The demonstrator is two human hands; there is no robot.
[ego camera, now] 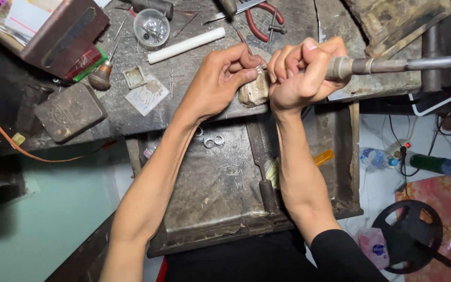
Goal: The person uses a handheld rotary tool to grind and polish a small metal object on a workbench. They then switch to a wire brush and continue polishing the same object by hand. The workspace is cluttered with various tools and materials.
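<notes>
At twelve o'clock of the metal tray [220,198], over the bench edge: left hand [220,81] curled nearly shut, thumb and forefinger pinching a small silver piece [260,68], too tiny to make out its shape. Right hand [301,73] at three o'clock of it, fisted tight around the handle of a long metal tool [392,65] running off toward three o'clock. Knuckles of both nearly touching above a worn wooden peg [254,93]. Down at seven o'clock of the peg, small silver rings [213,141] lying loose in the tray. Up at eleven o'clock, white rod [186,45] beside a round clear dish [151,27]; red-handled pliers [259,23] at twelve.
</notes>
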